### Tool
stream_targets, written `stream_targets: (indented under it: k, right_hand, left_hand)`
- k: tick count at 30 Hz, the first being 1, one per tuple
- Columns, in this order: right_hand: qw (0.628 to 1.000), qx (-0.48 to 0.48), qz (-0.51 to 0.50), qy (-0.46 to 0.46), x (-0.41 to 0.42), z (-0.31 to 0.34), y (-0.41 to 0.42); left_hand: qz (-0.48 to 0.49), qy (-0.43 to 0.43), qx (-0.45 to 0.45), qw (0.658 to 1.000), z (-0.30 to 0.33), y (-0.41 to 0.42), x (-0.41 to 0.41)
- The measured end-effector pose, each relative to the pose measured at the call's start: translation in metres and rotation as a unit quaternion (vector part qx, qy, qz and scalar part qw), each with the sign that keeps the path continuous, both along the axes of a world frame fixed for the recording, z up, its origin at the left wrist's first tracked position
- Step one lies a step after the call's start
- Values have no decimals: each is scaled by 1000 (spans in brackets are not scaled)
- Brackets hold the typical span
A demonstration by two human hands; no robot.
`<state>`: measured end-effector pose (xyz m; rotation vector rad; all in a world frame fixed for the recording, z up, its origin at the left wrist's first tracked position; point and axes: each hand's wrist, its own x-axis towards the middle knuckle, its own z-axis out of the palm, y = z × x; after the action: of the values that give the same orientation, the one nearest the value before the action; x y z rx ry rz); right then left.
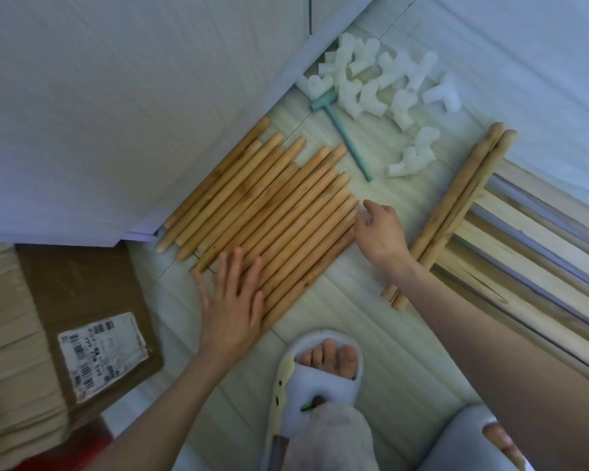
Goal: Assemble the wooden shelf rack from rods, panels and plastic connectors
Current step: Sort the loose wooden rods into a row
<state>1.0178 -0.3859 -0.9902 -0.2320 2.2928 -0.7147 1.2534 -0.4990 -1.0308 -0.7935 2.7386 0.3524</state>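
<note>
I see my left hand (231,302) flat, fingers straight, pressing the rods (269,212); my right hand (380,232), loosely curled, touches their far edge. Bare floor (340,300) lies between my wrists; connectors (385,83) sit beyond.

Floor: row of rods (269,212) at centre; cardboard box (65,317) left; hammer (344,134) and connectors (381,83) behind; long rods (456,212) on panels (531,266) right.

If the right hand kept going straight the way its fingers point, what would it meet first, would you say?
Probably bare floor first, then the teal mallet, whose handle end lies up-left of the right hand. The white plastic connectors sit slightly right of that line; depth is uncertain.
</note>
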Motion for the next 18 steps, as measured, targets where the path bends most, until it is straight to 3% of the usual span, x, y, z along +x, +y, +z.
stream_targets:
  k: [4,6,7,8,10,11,12,18]
  right_hand:
    - [1000,5,-6,-7,14,2,0]
    - [1000,11,-6,-17,21,3,3]
    - [1000,17,-9,-24,23,4,4]
    - [999,24,-17,-33,25,5,4]
    - [997,29,-47,-60,27,7,4]
    - [994,15,-73,-82,27,7,4]
    - [988,-8,-105,-111,27,7,3]
    - [952,-93,-220,-190,18,4,-1]
  left_hand:
    - [204,9,39,978,10,12,26]
    - [328,60,41,942,19,22,23]
    - [423,77,56,901,24,24,18]
    - [530,80,95,839,28,22,11]
    - [708,80,211,670,35,12,-2]
    - [746,87,272,602,37,7,-7]
    - [755,98,317,566,37,1,-11]
    - [715,105,430,541,41,-9,-25]
